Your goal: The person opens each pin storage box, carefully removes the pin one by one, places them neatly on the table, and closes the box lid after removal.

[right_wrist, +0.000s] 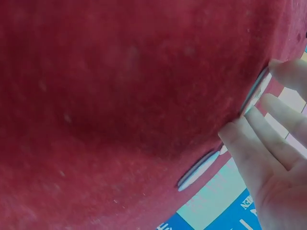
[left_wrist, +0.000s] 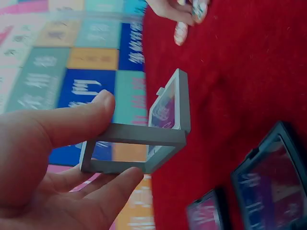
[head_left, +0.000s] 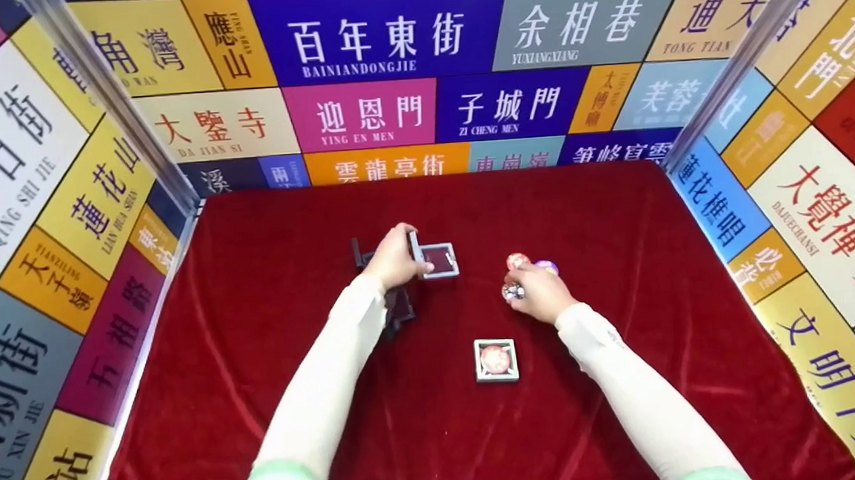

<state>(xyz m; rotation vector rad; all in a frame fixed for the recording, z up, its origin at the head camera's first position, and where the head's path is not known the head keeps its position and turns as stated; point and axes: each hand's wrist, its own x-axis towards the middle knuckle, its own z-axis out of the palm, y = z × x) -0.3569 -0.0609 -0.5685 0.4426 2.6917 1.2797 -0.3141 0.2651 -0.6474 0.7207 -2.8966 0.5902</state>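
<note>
My left hand (head_left: 394, 260) grips one side of a grey hinged display frame (left_wrist: 144, 135), thumb on one edge and fingers on the other. Its two halves stand spread at an angle, each with a clear window. Over on the right, my right hand (head_left: 542, 292) pinches a round, coin-like badge with a dark pattern (head_left: 512, 291) by its rim, at the cloth. Beside those fingers lie a red round badge (head_left: 517, 260) and a purple-edged one (head_left: 548, 266), the latter partly hidden by the hand.
Nearer to me, a closed grey frame (head_left: 497, 379) lies flat with a reddish badge (head_left: 495, 358) inside. Black frames (head_left: 402, 305) stand partly behind my left arm. Red cloth (head_left: 581, 208) covers the table, and printed panels (head_left: 360, 114) wall it at the back and sides.
</note>
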